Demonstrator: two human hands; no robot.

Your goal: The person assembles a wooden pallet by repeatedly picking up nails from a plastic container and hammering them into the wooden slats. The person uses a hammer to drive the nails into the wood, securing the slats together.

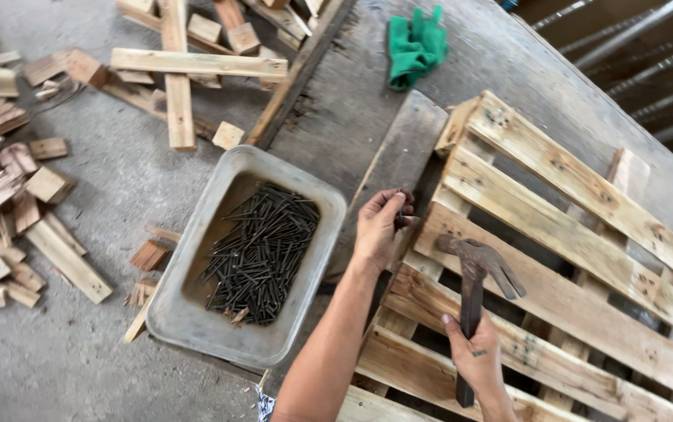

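My left hand point(379, 227) pinches a dark nail point(405, 209) at the left edge of a wooden pallet point(586, 195). My right hand point(473, 355) grips the handle of a rusty claw hammer point(477, 262), whose head hangs just above a pallet slat, to the right of the nail. A grey plastic tub point(188, 312) with a heap of dark nails point(262, 250) stands to the left of my left forearm.
Several wood offcuts and slats point(24, 195) lie scattered on the concrete floor at left and top. A green cloth point(416, 45) rests on the worn bench top. Metal pipes point(649, 55) run at the top right.
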